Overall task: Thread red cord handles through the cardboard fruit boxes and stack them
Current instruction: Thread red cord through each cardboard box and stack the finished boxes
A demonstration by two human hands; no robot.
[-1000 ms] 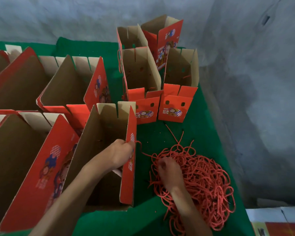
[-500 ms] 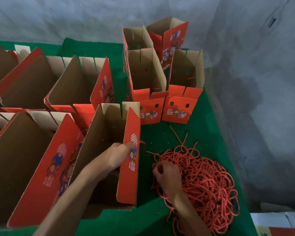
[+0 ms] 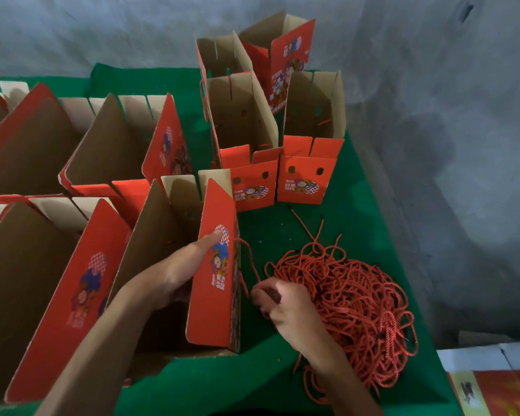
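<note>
An open red cardboard fruit box point(image 3: 216, 274) stands in front of me on the green cloth. My left hand point(image 3: 180, 271) holds its red side panel, thumb on the printed outside and fingers hidden inside the box. A red cord point(image 3: 248, 259) runs from that panel down to my right hand point(image 3: 285, 304), which pinches cord at the left edge of a tangled heap of red cords point(image 3: 357, 298). Three boxes point(image 3: 243, 121) stand grouped at the back, some with cords through their holes.
Several more open boxes point(image 3: 102, 151) fill the left side of the green-covered table point(image 3: 354, 211). A grey wall runs behind and to the right. Flat printed cardboard point(image 3: 493, 391) lies at the lower right, past the table edge.
My right hand slid left and nearer to the box, off the top of the heap. My left thumb straightened along the panel, and a cord now hangs between the panel and my right hand.
</note>
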